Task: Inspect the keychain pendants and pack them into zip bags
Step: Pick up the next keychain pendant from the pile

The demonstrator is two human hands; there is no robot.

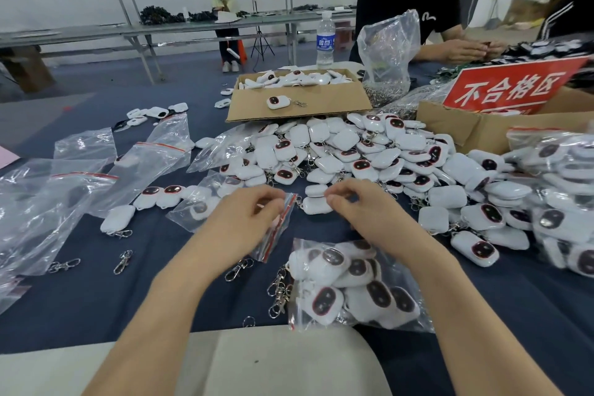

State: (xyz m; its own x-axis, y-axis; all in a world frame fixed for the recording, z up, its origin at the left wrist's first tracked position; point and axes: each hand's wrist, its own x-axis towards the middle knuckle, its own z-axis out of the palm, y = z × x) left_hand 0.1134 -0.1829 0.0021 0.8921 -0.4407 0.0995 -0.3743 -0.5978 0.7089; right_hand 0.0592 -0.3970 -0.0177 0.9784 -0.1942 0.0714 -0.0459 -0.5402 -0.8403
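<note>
Head view, packing table, as seen from beside it.

- Left hand (247,219): fingers curled round the mouth end of a small zip bag (279,228). The red seal strip is turned edgewise and the bag is lifted off the cloth, probably so the opening faces the other hand.
- Right hand (360,202): fingers bent, tips drawn toward the thumb, just beside a white pendant (316,205) lying on the cloth. I cannot tell whether it pinches that pendant's ring or nothing.
- Pendant heap (369,151): white cases, some showing the dark oval face up. It is piled just beyond both hands, within easy reach as the working stock.
- Filled zip bag (353,286): lies at the near edge under the right forearm and holds several pendants. It looks set aside as done.
- Empty zip bags (154,164): spread out on the left, on the bag hand's side.
- Loose clasps (122,262): scattered on the blue table cloth (160,299), apart from any pendant.
- Cardboard box (299,96): behind the heap, with more pendants inside and one resting on its flap.
- Red sign (508,90): propped on a second carton at the right, apparently marking a rejects area.
</note>
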